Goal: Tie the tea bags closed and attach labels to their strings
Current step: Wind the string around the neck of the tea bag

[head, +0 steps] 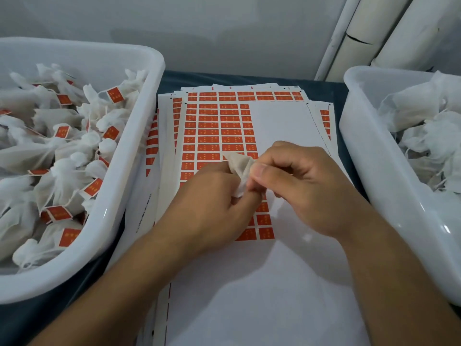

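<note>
You've got one tea bag [239, 171] pinched btwn both hands, held over the top label sheet [224, 131] mid desk [324, 86]. Your left hand [212, 196] curls round its lower part, your right hand [299, 186] pinches the upper edge w/ thumb and fingertips. Can't make out a string. White bin [139, 156] on your left holds tied bags w/ orange labels, the right bin [374, 176] holds unlabeled ones. Sheet's right side is bare backing.

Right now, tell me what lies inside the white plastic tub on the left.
The white plastic tub holds tied white mesh tea bags bearing orange paper labels. Lower layers and the tub's floor are covered.
</note>
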`<action>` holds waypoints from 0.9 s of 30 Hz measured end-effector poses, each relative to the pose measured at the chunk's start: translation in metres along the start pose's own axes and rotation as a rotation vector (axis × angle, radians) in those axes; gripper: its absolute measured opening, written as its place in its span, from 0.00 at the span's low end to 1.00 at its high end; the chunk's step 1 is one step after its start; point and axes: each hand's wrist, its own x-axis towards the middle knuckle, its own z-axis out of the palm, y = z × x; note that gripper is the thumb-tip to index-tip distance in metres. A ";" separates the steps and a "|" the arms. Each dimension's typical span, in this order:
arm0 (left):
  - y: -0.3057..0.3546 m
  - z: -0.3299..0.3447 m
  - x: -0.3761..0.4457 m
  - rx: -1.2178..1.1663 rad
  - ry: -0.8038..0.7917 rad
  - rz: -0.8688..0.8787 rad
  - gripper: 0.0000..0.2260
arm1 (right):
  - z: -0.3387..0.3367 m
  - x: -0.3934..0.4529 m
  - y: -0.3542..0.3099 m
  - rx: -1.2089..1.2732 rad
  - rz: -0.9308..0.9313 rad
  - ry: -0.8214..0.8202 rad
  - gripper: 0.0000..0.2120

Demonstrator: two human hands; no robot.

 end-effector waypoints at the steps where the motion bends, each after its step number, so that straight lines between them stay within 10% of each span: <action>1: 0.000 0.000 -0.001 -0.005 -0.015 0.051 0.21 | 0.001 0.000 0.000 -0.047 -0.026 -0.005 0.11; 11: 0.007 -0.003 -0.004 -0.256 -0.110 0.155 0.18 | -0.008 -0.001 0.005 -0.024 -0.084 -0.060 0.09; 27: 0.010 -0.008 -0.003 -0.434 -0.122 -0.278 0.19 | -0.011 -0.004 0.003 -0.120 -0.081 -0.019 0.04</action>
